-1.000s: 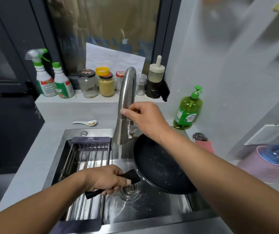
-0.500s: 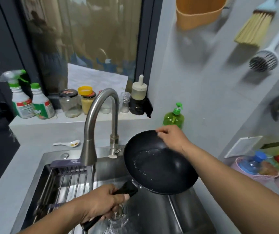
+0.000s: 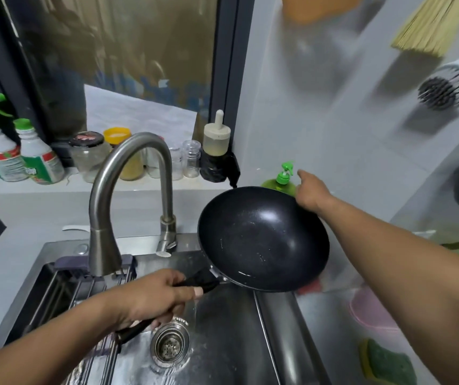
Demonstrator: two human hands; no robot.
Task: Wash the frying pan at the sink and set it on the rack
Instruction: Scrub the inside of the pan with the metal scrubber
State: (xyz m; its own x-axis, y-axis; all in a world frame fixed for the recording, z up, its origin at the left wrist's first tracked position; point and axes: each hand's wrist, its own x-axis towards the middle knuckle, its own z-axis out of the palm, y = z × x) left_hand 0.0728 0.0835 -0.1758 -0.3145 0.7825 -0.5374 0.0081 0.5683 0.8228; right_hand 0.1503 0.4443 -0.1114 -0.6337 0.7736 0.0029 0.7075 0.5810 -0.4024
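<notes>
A black frying pan [image 3: 261,240] hangs tilted over the right side of the steel sink [image 3: 222,343], its inside facing me. My left hand [image 3: 156,295] is closed around its black handle above the drain. My right hand [image 3: 313,194] reaches past the pan's far rim, fingers extended toward the green soap pump bottle [image 3: 283,177], holding nothing. A metal rack [image 3: 78,290] lies across the sink's left side. The curved tap [image 3: 128,190] points down over the rack end.
Spray bottles [image 3: 20,154], jars and an oil bottle [image 3: 215,140] line the ledge behind the sink. A green sponge [image 3: 386,362] and pink bowl [image 3: 372,312] sit on the counter at right. A broom [image 3: 431,26] and a brush [image 3: 445,87] hang on the right wall.
My right hand left the tap, passed the pan's rim and now stretches toward the soap bottle. My left hand has lifted the pan out of the sink, to the right.
</notes>
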